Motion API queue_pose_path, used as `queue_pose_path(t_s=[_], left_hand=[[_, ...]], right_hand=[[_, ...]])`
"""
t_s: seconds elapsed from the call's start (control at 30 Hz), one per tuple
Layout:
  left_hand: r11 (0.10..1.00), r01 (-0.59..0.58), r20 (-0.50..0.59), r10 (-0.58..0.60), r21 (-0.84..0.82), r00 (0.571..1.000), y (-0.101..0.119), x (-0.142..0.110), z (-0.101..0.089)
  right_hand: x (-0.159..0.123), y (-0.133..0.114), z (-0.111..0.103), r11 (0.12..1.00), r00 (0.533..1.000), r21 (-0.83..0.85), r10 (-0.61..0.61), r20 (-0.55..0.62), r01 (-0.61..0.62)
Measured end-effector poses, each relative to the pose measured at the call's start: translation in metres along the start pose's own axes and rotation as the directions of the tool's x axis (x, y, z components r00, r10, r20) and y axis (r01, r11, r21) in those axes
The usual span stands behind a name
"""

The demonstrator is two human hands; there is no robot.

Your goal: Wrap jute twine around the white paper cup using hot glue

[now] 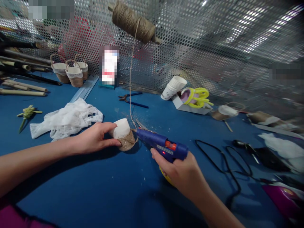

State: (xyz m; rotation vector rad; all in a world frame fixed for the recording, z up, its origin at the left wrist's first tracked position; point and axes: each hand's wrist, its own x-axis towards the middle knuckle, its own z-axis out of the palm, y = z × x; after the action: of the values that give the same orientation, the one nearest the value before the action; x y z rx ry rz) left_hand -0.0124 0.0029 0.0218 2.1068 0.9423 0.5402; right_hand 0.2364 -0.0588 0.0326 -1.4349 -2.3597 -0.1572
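Observation:
A small white paper cup (122,127), its lower part wrapped in brown twine (128,141), lies tilted in my left hand (99,136), thumb and fingers closed on it. My right hand (175,167) grips a blue glue gun (152,139) with a red light showing. The gun's nozzle is at the cup's wrapped side, close to the twine; whether it touches I cannot tell. From a twine spool (133,23) hung above, a single strand runs down to the cup. Scissors (166,175) with a yellow handle lie partly hidden behind the gun and right hand.
White lace (68,118) lies at left, near finished little baskets (74,74) and bamboo sticks (26,91). Blue-handled pliers (134,100) lie beyond the cup. Stacked paper cups (173,87) lean on a white box (190,106). A black cord (220,155) loops at right. Perforated metal mesh stands behind.

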Motion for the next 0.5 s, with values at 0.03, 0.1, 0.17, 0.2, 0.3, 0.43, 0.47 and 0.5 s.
queue_pose_path(t_s=[0.03,0.1,0.17,0.2,0.3,0.43,0.47,0.5], left_hand=[[1.000,0.000,0.001,0.000,0.001,1.000,0.000,0.000,0.000],[1.000,0.005,0.005,-0.005,-0.003,1.000,0.000,0.000,0.000],[1.000,0.013,0.018,-0.012,-0.020,1.000,0.000,0.000,-0.001],[0.999,0.016,0.027,-0.015,-0.034,1.000,0.000,0.000,-0.002],[0.997,0.017,0.052,-0.013,-0.081,0.999,-0.002,0.000,-0.004],[0.996,0.005,0.073,0.002,-0.095,0.997,-0.005,0.001,-0.006],[0.996,0.002,0.076,0.005,-0.093,0.997,-0.005,0.002,-0.007],[0.996,0.002,0.077,0.005,-0.089,0.997,-0.005,0.002,-0.007]], right_hand=[[-0.002,0.002,0.001,0.999,0.999,-0.034,-0.037,0.014,0.038],[-0.006,0.006,0.002,0.993,0.995,-0.081,-0.082,0.049,0.086],[-0.010,0.009,0.001,0.996,0.995,-0.063,-0.056,0.080,0.061],[-0.012,0.010,0.000,0.999,0.994,-0.028,-0.038,0.102,0.041],[-0.012,0.011,-0.004,0.993,0.985,0.119,-0.006,0.175,-0.015],[-0.004,0.007,-0.005,0.996,0.988,0.093,-0.025,0.153,0.011],[-0.003,0.006,-0.003,0.997,0.990,0.076,-0.021,0.139,0.011],[-0.002,0.005,-0.001,0.998,0.992,0.066,-0.010,0.126,0.002]])
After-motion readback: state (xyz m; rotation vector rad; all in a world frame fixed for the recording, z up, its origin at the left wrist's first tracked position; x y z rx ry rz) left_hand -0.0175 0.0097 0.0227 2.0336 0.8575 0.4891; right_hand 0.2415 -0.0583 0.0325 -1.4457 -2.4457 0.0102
